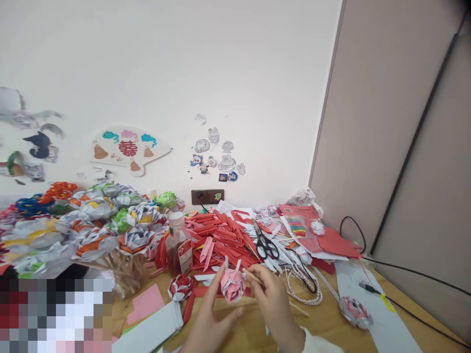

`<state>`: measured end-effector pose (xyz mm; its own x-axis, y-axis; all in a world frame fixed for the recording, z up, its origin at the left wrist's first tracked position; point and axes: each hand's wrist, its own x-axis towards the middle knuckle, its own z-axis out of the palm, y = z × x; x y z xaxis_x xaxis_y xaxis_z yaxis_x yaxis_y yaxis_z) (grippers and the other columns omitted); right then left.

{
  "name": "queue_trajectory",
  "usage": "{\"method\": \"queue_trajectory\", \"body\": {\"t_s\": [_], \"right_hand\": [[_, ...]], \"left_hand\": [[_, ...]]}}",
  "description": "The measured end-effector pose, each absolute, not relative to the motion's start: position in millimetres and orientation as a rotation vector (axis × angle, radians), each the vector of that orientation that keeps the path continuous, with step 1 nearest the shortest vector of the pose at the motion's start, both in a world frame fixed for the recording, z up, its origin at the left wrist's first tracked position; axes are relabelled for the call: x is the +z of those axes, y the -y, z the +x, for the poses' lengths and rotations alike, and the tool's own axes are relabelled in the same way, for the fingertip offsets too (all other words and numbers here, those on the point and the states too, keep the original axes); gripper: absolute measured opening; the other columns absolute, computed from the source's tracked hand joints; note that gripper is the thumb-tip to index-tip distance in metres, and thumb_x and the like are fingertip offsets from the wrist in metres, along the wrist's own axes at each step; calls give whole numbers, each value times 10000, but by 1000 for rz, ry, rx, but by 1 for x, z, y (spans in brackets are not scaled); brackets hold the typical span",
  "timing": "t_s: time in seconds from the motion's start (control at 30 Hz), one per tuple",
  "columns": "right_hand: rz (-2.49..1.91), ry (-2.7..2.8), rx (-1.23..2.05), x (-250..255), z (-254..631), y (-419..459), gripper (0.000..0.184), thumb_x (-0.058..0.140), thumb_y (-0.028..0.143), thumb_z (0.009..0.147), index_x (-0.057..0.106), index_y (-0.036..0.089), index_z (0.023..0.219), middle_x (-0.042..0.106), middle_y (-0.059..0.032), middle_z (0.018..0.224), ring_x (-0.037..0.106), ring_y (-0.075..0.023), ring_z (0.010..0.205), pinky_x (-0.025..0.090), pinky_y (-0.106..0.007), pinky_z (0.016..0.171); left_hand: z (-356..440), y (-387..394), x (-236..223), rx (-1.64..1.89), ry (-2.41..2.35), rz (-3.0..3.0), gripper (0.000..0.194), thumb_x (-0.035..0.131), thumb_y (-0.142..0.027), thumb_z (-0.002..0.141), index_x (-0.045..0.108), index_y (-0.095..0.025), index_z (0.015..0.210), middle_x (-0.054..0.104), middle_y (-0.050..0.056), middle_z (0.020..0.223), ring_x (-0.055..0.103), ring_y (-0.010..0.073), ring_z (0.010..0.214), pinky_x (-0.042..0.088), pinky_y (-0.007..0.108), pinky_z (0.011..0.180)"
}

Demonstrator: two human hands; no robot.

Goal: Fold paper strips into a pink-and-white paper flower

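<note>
pink paper flower (233, 286) is held in left grip (210, 314), stick (253, 277) pinched in right grip (273, 295); likely light, easily crushed, best held softly by its sides.

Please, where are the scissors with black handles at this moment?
In the head view, the black-handled scissors lie right of centre, between the red folded-paper strips and the white pearl-like bead strand, beyond the right hand.

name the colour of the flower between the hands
The flower is mostly pink; head view shows it best.
</note>
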<state>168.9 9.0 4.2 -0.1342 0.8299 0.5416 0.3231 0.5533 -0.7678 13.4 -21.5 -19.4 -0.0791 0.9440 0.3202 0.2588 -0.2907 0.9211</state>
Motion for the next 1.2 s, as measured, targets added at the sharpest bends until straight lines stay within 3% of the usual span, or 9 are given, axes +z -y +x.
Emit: {"method": "queue_trajectory", "body": {"t_s": [0.1,0.27,0.37,0.5,0.63,0.9,1.2], "right_hand": [[-991,1838,503,4,167,-7,130,479,216,841,609,206,840,682,-30,749,640,-181,673,463,-235,599],[-979,1849,282,3,170,-6,221,430,283,900,522,200,1084,651,-35,795,621,-178,664,442,-246,579],[-926,1863,169,3,171,-5,204,326,225,933,521,205,992,619,-24,763,585,-159,604,411,-247,558],[-841,1942,214,4,169,-4,170,392,200,917,562,209,926,597,-30,800,582,-167,717,419,-250,629],[-829,1904,421,8,169,-5,117,474,198,898,591,203,885,578,-27,838,568,-158,786,417,-239,676],[-858,1837,599,8,171,-11,122,549,258,877,620,192,802,550,-3,782,535,-138,705,389,-218,607],[-888,1938,443,13,173,-5,227,472,273,926,613,197,764,594,-3,749,565,-138,699,402,-221,623]], "left_hand": [[14,20,-15,1447,-1360,1583,710,661,-252,659,421,-193,1325,439,103,1412,319,286,1334,265,437,1090],[12,17,-14,1446,-1434,1656,626,645,-261,675,495,-184,1278,567,114,1297,471,276,1237,362,412,1036],[11,16,-16,1448,-1471,1694,643,662,-239,662,496,-214,1283,620,88,1238,560,249,1150,441,362,972],[10,17,-19,1430,-1418,1753,591,664,-201,656,548,-225,1235,655,78,1190,621,239,1065,517,311,873],[10,16,-22,1416,-1407,1775,615,689,-180,633,548,-226,1230,625,80,1234,602,252,1095,501,342,906],[9,16,-27,1329,-1433,1890,565,596,-130,676,526,-227,1228,628,69,1230,601,233,1093,482,354,928],[8,15,-31,1262,-1386,1819,602,537,-60,636,517,-221,1215,637,64,1210,589,235,1100,456,364,959]]}}
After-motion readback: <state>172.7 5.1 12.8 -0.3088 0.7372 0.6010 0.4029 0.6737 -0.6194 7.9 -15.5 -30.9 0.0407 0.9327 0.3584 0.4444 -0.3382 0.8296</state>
